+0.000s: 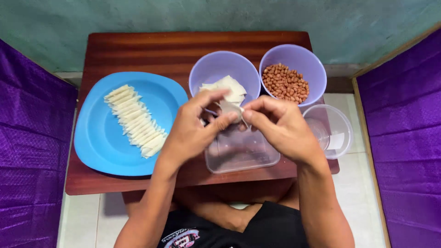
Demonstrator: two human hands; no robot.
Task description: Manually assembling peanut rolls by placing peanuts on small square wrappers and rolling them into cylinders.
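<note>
Fingers of both the left hand (193,131) and right hand (280,126) pinch 1 small wrapper (229,109); squeezing too hard could tear it over the clear container (243,154).

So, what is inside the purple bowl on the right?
The right purple bowl holds brown peanuts heaped toward its near side. The bowl's bottom under them is covered.

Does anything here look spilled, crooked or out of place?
Nothing stands out. The folded wrappers lie in a neat row on the blue plate, the peanuts stay inside their bowl, and both hands pinch one wrapper.
</note>
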